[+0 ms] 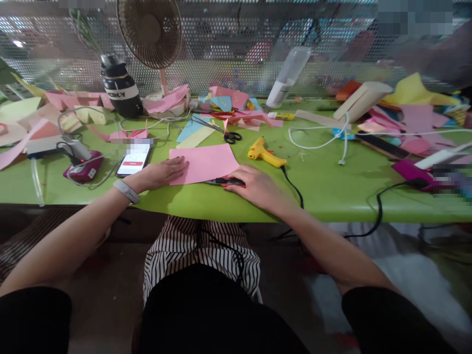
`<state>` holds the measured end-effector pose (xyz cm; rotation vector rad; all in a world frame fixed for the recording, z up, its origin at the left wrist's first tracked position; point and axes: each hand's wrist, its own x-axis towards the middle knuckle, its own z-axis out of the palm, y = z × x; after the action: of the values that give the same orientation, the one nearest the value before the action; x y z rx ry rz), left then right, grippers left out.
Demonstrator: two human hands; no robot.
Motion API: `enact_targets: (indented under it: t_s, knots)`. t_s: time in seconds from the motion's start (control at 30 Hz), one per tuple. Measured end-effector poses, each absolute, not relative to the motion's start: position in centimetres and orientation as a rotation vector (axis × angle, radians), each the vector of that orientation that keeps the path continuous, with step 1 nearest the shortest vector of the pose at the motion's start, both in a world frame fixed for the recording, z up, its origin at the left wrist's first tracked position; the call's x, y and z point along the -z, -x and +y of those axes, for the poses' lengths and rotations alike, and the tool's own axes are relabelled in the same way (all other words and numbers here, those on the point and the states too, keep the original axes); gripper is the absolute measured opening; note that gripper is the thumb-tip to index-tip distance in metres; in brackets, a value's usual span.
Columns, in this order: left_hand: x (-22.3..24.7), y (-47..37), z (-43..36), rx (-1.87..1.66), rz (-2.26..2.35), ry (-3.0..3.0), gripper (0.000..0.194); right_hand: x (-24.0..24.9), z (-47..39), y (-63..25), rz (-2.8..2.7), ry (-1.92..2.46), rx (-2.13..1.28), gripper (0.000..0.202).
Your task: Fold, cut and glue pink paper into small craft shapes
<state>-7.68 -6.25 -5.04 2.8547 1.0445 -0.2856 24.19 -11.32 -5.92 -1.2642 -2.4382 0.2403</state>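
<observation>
A sheet of pink paper lies on the green tabletop close to its front edge. My left hand rests flat on the sheet's left end, fingers stretched out. At the near right corner, my right hand is closed around a black and red utility knife. The knife lies along the paper's near edge, its blade end pointing left; whether the blade touches the paper I cannot tell. Part of the handle is hidden under my fingers. A yellow glue gun lies just right of that hand.
Beyond the sheet lie scissors and paper scraps. A phone and a purple power adapter are on the left. A dark bottle and a fan stand at the back. White cable loops across the right side.
</observation>
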Motion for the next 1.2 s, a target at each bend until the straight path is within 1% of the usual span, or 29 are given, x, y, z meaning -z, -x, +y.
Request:
enact_targets:
  t_s: [0.13, 0.27, 0.43, 0.73, 1.1, 1.2]
  knots:
    - [5.4, 7.9, -6.1, 0.32, 0.99, -2.913, 0.049, 5.5, -11.4, -24.4, -2.446, 1.276, -0.289, 0.02]
    - [5.2, 7.8, -6.3, 0.264, 1.009, -2.895, 0.05, 5.8, -11.2, -23.1, -2.439, 1.3, -0.273, 0.02]
    - [5.1, 7.7, -6.5, 0.275, 1.02, -2.876, 0.049, 6.0, -11.3, -22.2, -2.457, 1.248, -0.253, 0.019]
    - [4.8, 7.3, -6.9, 0.259, 1.065, -2.837, 0.049, 5.7, -11.0, -21.0, -2.478, 1.241, -0.287, 0.025]
    - [4.5, 6.9, -7.0, 0.173, 1.1, -2.74, 0.049, 5.7, -10.3, -19.6, -2.504, 1.149, -0.372, 0.022]
    - [4.5, 7.0, -7.0, 0.188, 1.092, -2.741, 0.049, 5.7, -10.5, -19.0, -2.523, 1.09, -0.461, 0.02]
